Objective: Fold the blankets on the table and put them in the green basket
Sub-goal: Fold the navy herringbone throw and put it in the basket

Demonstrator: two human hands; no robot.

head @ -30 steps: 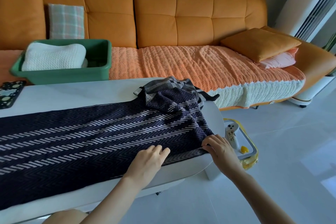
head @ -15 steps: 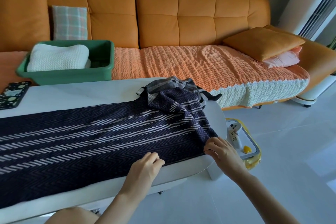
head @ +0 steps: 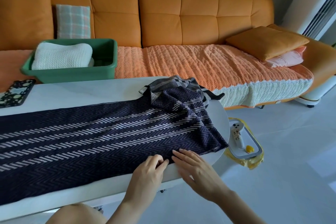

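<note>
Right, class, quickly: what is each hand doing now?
Left hand: pinching the near edge of the blanket.
Right hand: open, lying flat on the same edge.

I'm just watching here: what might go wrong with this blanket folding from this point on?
The dark navy blanket with white herringbone stripes is bunched at its far end over a grey checked blanket. Lifting the hem that the left hand seems to pinch may drag both. Its corner overhangs the white table beside a tray on the floor, so it may slide off. The right hand only lies flat at the hem.
</note>
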